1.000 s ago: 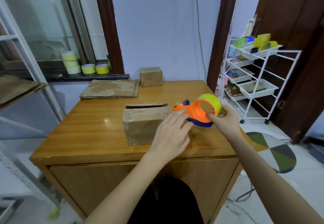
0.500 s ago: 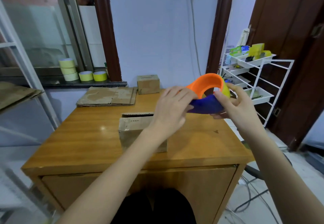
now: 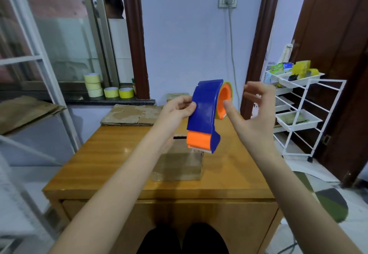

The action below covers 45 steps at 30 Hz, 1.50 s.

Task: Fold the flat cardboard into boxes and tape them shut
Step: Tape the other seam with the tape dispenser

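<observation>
**Tape dispenser held up over the open box**

The blue edge of the tape dispenser [image 3: 205, 114] is pinched between the thumb and curled fingers of the left hand [image 3: 175, 112], which carries its whole weight. The right hand [image 3: 253, 114] is loosely spread: its thumb is laid against the orange hub inside the roll, while the other fingers are fanned out and curled in the air behind, closed on nothing. Whether the thumb is pressing or merely touching cannot be told.

The dispenser is held upright at chest height, its orange cutter end pointing down, above the cardboard box [image 3: 179, 164]. The box is partly hidden behind it and the left wrist, standing on the wooden table [image 3: 99, 164] near its front edge; a dark slot at its top suggests the flaps are not yet sealed. A flat stack of cardboard [image 3: 127, 115] lies at the back of the table, well apart from the box.

The step in hand is judged to be freeing the tape end. It would be done best if the dispenser were kept steady by the left hand while the loose end is found and drawn down past the cutter, kept flat and clear of the blade's teeth.

Both forearms are stretched forward from the body, wrists raised, palms turned roughly toward each other around the dispenser.
</observation>
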Each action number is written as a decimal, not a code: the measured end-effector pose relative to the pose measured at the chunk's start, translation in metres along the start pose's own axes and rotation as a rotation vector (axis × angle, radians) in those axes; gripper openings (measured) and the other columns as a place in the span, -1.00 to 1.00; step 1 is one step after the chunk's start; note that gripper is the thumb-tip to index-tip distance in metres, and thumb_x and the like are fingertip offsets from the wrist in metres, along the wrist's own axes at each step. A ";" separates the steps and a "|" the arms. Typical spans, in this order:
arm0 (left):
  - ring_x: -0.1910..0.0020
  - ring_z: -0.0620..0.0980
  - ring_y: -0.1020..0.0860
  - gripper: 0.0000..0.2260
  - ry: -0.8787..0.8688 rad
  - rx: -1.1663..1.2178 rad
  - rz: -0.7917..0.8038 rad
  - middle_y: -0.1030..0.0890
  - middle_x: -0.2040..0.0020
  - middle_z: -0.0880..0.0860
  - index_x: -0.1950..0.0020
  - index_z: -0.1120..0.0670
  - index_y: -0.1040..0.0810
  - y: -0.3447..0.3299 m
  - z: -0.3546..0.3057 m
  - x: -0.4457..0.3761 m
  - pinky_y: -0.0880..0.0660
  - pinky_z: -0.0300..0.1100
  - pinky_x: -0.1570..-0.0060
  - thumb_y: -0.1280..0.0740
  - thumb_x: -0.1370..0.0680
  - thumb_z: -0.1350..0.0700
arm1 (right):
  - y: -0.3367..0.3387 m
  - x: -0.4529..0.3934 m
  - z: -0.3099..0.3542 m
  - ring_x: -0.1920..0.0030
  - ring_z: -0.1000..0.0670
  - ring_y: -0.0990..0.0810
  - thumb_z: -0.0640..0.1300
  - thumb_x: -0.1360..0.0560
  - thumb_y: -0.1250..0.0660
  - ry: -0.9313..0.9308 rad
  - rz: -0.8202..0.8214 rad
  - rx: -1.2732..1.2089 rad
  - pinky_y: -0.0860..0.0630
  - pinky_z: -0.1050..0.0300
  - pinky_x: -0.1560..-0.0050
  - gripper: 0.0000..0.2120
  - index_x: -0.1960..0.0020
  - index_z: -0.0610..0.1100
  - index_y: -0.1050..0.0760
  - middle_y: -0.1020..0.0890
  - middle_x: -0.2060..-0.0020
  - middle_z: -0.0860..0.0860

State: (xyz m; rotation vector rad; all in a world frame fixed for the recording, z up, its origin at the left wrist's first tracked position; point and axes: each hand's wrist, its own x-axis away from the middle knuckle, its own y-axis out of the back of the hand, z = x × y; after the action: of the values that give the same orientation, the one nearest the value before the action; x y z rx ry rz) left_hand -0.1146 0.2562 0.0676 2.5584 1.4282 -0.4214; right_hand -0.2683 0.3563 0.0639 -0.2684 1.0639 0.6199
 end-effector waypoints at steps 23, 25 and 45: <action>-0.06 -0.12 -0.62 -0.82 0.033 -0.189 -0.120 -0.66 -0.03 -0.04 -0.17 0.03 -0.57 0.069 -0.011 0.021 -0.53 -0.28 -0.06 -0.23 -0.63 0.10 | -0.034 -0.038 -0.008 0.12 0.16 -0.55 0.03 -0.32 -0.31 -0.037 0.516 0.089 -0.44 0.34 0.08 -0.81 0.08 0.03 -0.50 -0.59 0.14 0.06; -0.04 -0.13 -0.62 -0.76 0.099 -0.208 -0.138 -0.65 -0.05 -0.04 -0.24 0.08 -0.54 0.078 -0.002 0.027 -0.55 -0.29 -0.02 -0.24 -0.62 0.06 | -0.031 -0.041 -0.010 0.16 0.24 -0.54 -0.07 -0.33 -0.32 -0.138 0.455 0.004 -0.42 0.44 0.12 -0.84 0.08 -0.03 -0.53 -0.60 0.17 0.10; 0.26 -0.03 -0.62 -0.89 0.388 0.469 -0.380 -0.64 0.16 0.12 -0.05 0.18 -0.51 0.036 0.034 0.032 -0.56 -0.20 0.28 -0.30 -0.59 0.15 | -0.052 -0.023 -0.009 0.06 0.16 -0.51 0.24 -0.16 -0.52 -0.367 0.396 0.040 -0.43 0.42 0.18 -0.39 -0.07 -0.02 -0.42 -0.49 0.02 0.08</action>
State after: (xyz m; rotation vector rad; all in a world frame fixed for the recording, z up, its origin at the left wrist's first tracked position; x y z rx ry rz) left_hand -0.0736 0.2535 0.0255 2.8326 2.2040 -0.3567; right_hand -0.2513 0.3024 0.0751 0.0962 0.7748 0.9604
